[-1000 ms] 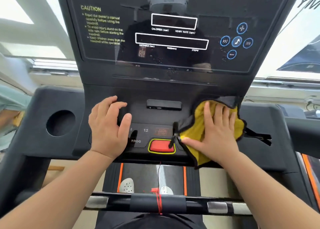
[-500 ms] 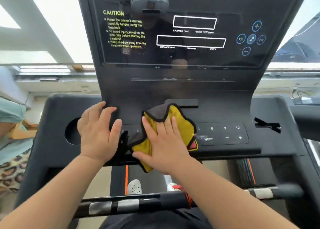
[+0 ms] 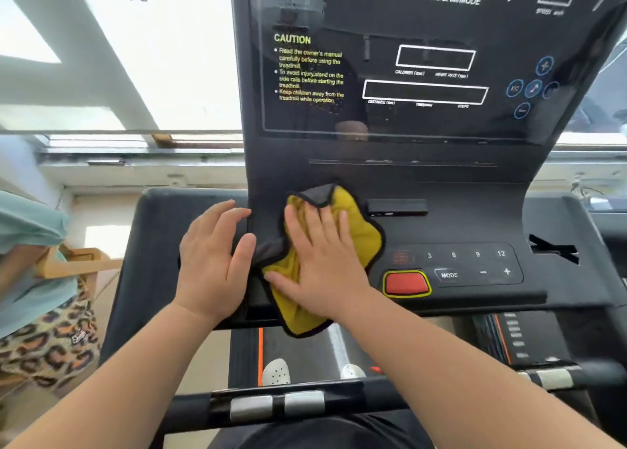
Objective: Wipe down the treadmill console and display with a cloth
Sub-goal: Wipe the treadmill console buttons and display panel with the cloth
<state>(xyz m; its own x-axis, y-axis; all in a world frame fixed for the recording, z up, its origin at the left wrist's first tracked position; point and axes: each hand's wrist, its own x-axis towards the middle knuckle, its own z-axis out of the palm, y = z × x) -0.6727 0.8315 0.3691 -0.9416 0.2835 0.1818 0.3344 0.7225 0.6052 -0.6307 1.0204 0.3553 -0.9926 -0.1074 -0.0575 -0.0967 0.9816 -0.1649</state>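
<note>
A yellow cloth [image 3: 364, 236] with a dark border lies flat on the left part of the black treadmill console [image 3: 475, 224]. My right hand [image 3: 319, 262] presses down on it with fingers spread. My left hand [image 3: 212, 262] rests flat on the console's left side, right beside the cloth, holding nothing. To the right of the cloth are the red stop button [image 3: 405, 283] and the keypad [image 3: 475, 265] with numbers and MODE. The dark glossy display [image 3: 424, 75] rises above, with yellow caution text and white outlined boxes.
A black handlebar with silver grips [image 3: 278, 406] crosses below my arms. The belt and white shoes [image 3: 276, 372] show beneath the console. Another person in a teal top and leopard-print clothing [image 3: 37, 279] stands at the left. Bright windows lie behind the treadmill.
My right hand has slid the cloth leftward across the console, from the right of the red button to its left. The button and keypad are now uncovered. My left hand stayed flat.
</note>
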